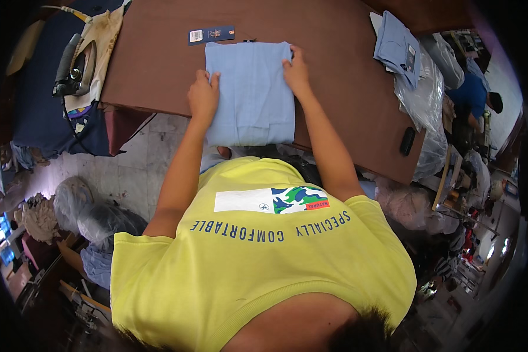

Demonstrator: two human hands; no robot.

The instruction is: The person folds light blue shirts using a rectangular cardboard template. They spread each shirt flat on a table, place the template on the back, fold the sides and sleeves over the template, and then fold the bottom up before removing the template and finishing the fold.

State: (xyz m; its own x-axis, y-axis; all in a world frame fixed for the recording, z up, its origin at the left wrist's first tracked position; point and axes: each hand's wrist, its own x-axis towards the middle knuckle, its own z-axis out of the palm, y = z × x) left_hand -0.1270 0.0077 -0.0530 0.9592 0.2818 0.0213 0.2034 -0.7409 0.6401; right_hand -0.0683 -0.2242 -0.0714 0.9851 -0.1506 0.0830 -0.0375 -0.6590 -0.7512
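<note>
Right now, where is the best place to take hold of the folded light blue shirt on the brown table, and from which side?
Probably by its two long side edges, from left and right. The folded light blue shirt lies flat, left hand and right hand already resting there.

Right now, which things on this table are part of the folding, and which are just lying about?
In hand:
- folded light blue shirt, under left hand and right hand

Lying about:
- dark blue tag
- iron
- second folded blue shirt
- clear plastic bags
- black remote-like object

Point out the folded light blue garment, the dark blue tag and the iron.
Folded light blue garment (251, 97), head view, middle of its top panel.
Dark blue tag (211, 35), head view, centre of the card.
Iron (75, 67), head view, its body.
</note>
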